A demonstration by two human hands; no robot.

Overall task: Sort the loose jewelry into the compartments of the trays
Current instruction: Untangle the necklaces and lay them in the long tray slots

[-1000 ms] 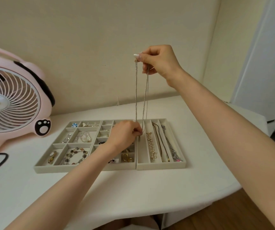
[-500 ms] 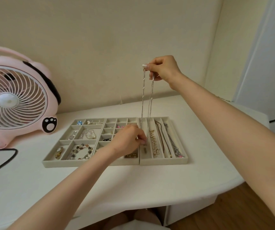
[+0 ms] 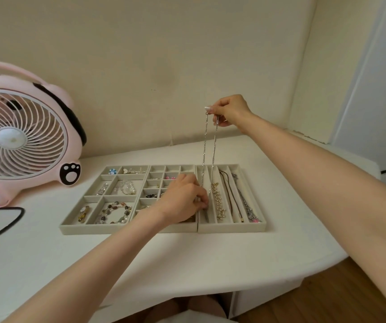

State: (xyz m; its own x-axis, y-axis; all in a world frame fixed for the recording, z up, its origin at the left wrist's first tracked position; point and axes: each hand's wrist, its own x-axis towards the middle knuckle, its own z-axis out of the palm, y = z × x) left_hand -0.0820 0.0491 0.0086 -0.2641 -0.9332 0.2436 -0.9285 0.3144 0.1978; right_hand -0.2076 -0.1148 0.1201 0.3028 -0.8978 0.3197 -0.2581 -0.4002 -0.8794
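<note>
A long silver chain necklace (image 3: 204, 150) hangs doubled from my right hand (image 3: 230, 111), which pinches its top above the trays. My left hand (image 3: 182, 201) pinches the chain's lower end at the leftmost long slot of the right tray (image 3: 234, 227). That tray's other slots hold a pearl chain (image 3: 218, 201), a dark cord necklace (image 3: 230, 197) and a silver chain with a pink charm (image 3: 245, 203). The left tray (image 3: 122, 229) holds bracelets, earrings and small pieces in several compartments; my left hand hides part of it.
A pink desk fan (image 3: 21, 136) stands at the left on the white table (image 3: 140, 264), with a black cable (image 3: 3, 224) beside it. The wall is close behind the trays. The table's right corner drops to a wooden floor (image 3: 327, 294).
My right hand has come down with the chain's top, and my left hand has moved down into the right tray's leftmost slot with the lower end.
</note>
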